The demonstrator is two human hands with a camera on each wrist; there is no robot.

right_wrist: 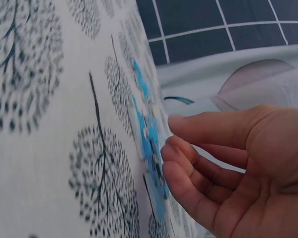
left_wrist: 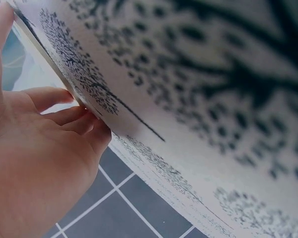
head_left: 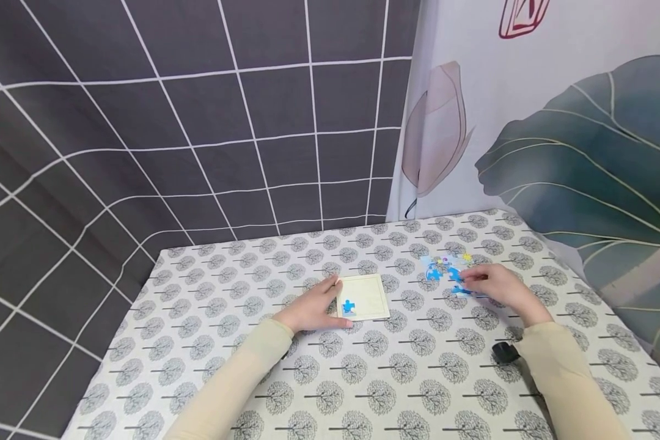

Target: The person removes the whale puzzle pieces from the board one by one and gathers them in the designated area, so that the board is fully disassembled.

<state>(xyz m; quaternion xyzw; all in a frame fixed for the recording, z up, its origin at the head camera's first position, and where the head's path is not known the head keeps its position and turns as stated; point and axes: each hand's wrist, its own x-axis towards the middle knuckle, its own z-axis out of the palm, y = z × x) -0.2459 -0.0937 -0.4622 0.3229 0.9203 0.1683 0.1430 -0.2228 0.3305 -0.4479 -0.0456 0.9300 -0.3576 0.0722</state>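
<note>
A shallow cream puzzle tray (head_left: 370, 296) lies on the patterned tablecloth, with a blue jigsaw piece (head_left: 348, 305) in its near left corner. My left hand (head_left: 315, 307) rests along the tray's left side, fingers at the far left corner and thumb by the near edge. In the left wrist view, the fingertips touch the tray's thin edge. To the right, my right hand (head_left: 492, 284) hovers beside loose, mostly blue jigsaw pieces (head_left: 433, 273). The right wrist view shows its fingers loosely bent over the pieces (right_wrist: 148, 134), with nothing visible between thumb and fingers.
A small yellow piece (head_left: 467, 257) lies at the far side of the loose group. The tablecloth (head_left: 330, 373) has a tree print. A dark gridded curtain (head_left: 198, 122) hangs behind the table, and a pale leaf-printed curtain (head_left: 528, 91) hangs at the right.
</note>
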